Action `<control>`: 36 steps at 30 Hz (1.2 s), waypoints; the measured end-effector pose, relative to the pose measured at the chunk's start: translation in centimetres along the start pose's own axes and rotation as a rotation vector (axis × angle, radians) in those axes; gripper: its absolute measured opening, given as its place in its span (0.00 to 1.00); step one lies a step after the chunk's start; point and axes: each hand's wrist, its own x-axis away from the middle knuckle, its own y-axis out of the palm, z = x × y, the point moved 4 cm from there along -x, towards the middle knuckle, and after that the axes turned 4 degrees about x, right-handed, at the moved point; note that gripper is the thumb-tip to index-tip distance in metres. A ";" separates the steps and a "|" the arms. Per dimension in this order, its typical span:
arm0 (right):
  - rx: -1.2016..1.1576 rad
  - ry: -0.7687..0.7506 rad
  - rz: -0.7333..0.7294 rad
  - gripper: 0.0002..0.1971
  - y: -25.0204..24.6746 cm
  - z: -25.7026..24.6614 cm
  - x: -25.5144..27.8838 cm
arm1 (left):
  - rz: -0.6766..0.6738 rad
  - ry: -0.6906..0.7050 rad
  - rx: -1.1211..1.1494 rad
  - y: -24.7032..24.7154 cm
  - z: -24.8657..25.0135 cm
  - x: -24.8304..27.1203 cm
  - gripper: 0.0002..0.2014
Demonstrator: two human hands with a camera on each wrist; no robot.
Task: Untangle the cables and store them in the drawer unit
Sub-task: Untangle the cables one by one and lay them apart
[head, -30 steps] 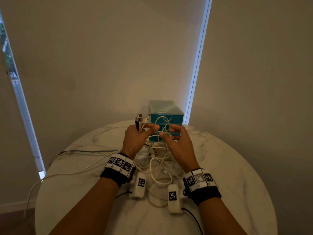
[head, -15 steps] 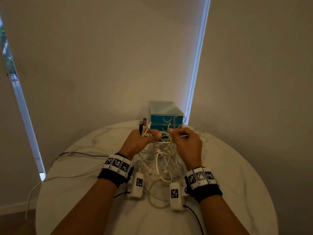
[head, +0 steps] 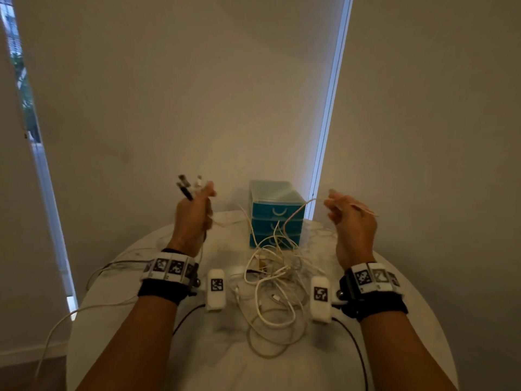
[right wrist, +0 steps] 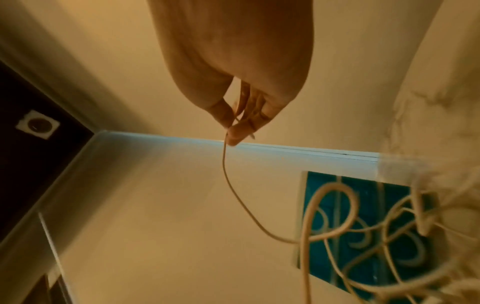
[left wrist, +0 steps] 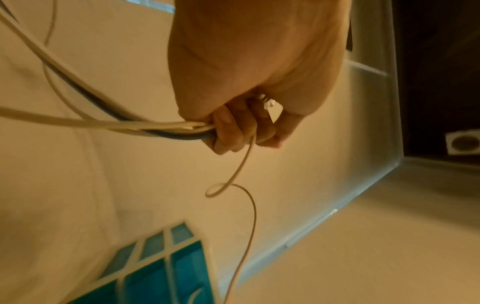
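A tangle of white cables (head: pixel 277 280) lies on the round marble table (head: pixel 408 320), in front of a small teal drawer unit (head: pixel 275 213) with three shut drawers. My left hand (head: pixel 194 213) is raised at the left and grips a bundle of cables (left wrist: pixel 145 125), their black and white plug ends (head: pixel 187 187) sticking up above the fist. My right hand (head: pixel 349 215) is raised at the right and pinches one thin white cable (right wrist: pixel 233 195) between thumb and fingers; the cable runs down into the tangle.
Long white and grey cables (head: pixel 93 303) trail off the table's left edge toward the floor. The drawer unit stands at the table's far edge against the wall (head: pixel 197 108). A window strip (head: pixel 327 114) runs up behind it.
Both hands have moved apart from the middle, the left up and to the left, the right to the right. The thin cable now stretches out of the tangle between them.
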 end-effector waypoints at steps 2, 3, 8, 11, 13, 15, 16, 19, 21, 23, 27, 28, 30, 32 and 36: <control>-0.122 -0.061 0.109 0.11 -0.9 -1.7 -1.0 | 0.061 0.041 0.145 -0.9 2.6 -0.4 0.14; -0.178 -0.101 0.179 0.12 -1.3 -2.6 -1.2 | 0.086 0.070 0.178 -1.3 3.7 -0.5 0.15; -0.542 -0.262 0.504 0.11 -0.6 -6.0 -0.8 | 0.123 0.253 0.243 -1.5 7.9 -0.4 0.16; -0.301 -0.258 0.231 0.08 8.3 -5.0 -0.5 | 0.143 0.356 0.169 -1.2 10.1 0.1 0.17; 0.240 -0.101 -0.399 0.12 16.3 -2.2 1.9 | 0.162 0.389 0.092 -1.4 11.3 0.4 0.17; 0.502 0.036 -0.737 0.26 19.1 1.1 4.3 | 0.161 0.408 0.024 -1.8 12.1 0.6 0.16; 0.531 0.002 -0.725 0.26 19.0 1.7 4.8 | 0.149 0.409 -0.023 -2.2 12.0 0.5 0.16; 0.370 0.039 -0.646 0.10 16.1 3.1 5.6 | 0.042 0.376 -0.236 -2.6 10.6 -0.1 0.17; 0.291 0.096 -0.661 0.07 14.3 3.5 6.6 | -0.114 0.291 -0.443 -1.7 8.8 -0.2 0.18; 0.325 0.023 -0.649 0.08 13.1 2.7 7.1 | -0.318 0.201 -0.693 -0.1 6.7 0.3 0.16; 0.377 -0.013 -0.649 0.23 12.4 1.5 6.7 | -0.585 0.136 -1.032 2.7 3.3 2.3 0.15; 0.428 -0.012 -0.664 0.29 12.4 1.6 6.5 | -0.615 0.135 -1.062 3.2 2.9 2.5 0.14; 0.529 -0.001 -0.686 0.38 12.1 1.9 6.5 | -0.676 0.140 -1.107 4.2 2.1 3.0 0.12; 0.578 -0.040 -0.661 0.39 11.7 2.2 6.2 | -0.739 0.159 -1.151 4.8 1.4 3.6 0.15; 0.631 -0.241 -0.555 0.18 10.9 2.8 5.3 | -0.800 0.183 -1.207 5.5 0.5 4.5 0.15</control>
